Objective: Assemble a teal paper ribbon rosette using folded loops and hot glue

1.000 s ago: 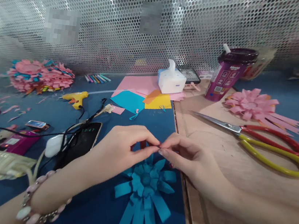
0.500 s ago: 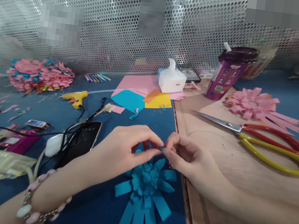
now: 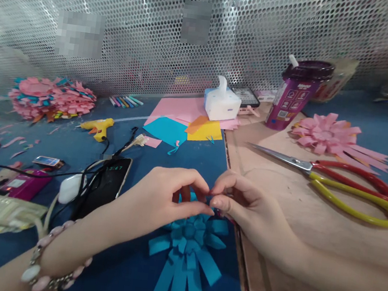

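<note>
A blue paper flower (image 3: 188, 240) with long strip tails lies on the dark blue mat in front of me. My left hand (image 3: 168, 199) and my right hand (image 3: 243, 209) meet fingertip to fingertip just above the flower's far petals. Both pinch a small thing with a hint of red between thumb and forefinger; it is too small to name. A bead bracelet (image 3: 51, 274) sits on my left wrist.
Red and yellow scissors (image 3: 346, 187) and a pink paper flower (image 3: 327, 134) lie on the brown board at right. A purple cup (image 3: 295, 97), a tissue box (image 3: 222, 104), coloured paper sheets (image 3: 185, 125), a glue gun (image 3: 98, 127), a phone (image 3: 106, 184) and cables are around.
Both hands have dropped slightly toward the flower and their fingers have curled tighter together. Nothing else on the table has moved.
</note>
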Available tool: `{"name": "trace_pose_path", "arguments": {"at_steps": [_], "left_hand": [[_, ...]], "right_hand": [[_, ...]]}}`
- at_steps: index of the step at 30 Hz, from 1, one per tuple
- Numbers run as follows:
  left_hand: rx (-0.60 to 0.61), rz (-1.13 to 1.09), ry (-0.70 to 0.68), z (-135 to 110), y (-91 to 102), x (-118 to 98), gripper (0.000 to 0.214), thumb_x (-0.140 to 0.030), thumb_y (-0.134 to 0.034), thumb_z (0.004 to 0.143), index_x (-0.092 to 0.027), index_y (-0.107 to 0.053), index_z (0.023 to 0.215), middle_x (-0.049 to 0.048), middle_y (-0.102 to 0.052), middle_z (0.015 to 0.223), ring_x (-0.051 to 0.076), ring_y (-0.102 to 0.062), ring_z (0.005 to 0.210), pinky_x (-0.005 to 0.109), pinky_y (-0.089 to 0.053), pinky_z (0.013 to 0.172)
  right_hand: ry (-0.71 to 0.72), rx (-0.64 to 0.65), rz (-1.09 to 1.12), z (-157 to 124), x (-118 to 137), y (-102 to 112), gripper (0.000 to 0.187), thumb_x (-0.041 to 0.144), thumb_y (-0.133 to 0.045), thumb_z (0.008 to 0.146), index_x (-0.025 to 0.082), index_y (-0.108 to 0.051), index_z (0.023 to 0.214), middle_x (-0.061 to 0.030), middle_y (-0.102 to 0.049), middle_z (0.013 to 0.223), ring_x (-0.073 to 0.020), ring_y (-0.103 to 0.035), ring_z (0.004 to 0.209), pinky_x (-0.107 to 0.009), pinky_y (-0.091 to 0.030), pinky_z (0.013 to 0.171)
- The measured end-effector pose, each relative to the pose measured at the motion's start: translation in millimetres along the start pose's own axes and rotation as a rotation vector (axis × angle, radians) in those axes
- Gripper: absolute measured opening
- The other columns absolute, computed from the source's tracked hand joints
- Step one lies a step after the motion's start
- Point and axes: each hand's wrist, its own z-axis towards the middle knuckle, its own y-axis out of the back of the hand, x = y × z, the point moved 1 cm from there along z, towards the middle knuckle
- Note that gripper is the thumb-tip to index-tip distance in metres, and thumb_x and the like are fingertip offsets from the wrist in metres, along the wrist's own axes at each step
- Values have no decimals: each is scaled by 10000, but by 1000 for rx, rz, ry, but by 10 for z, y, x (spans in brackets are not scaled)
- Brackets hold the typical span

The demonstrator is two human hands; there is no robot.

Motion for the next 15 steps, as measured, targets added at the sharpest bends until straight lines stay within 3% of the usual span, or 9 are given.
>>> {"name": "trace_pose_path", "arguments": {"at_steps": [5,10,15], "left_hand": [[20,-201,-8,-46,-13,-37,89,-249,-657,851,-197,-681,920,-19,-705,767,94,-657,627,157,-505,546],[-61,-220,-199,-73,-17,-44,120,-172,-607,884,-187,-693,967,11,-702,897,75,-665,683,138,-543,595],[-156,-74,-388,-95,-11,-86,148,-77,-604,865,-163,-691,950,20,-719,884,86,-679,808,131,-549,711]], "right_hand": [[-34,-18,81,35,-30,8,428,469,-814,645,191,-492,685,54,-512,643,-69,-433,528,-209,-330,467],[-6,50,56,41,-17,8,485,607,-747,654,174,-530,625,42,-508,607,-76,-418,540,-229,-309,490],[-17,78,108,44,-34,19,460,579,-762,654,169,-553,636,36,-530,622,-80,-450,560,-231,-341,522]]}}
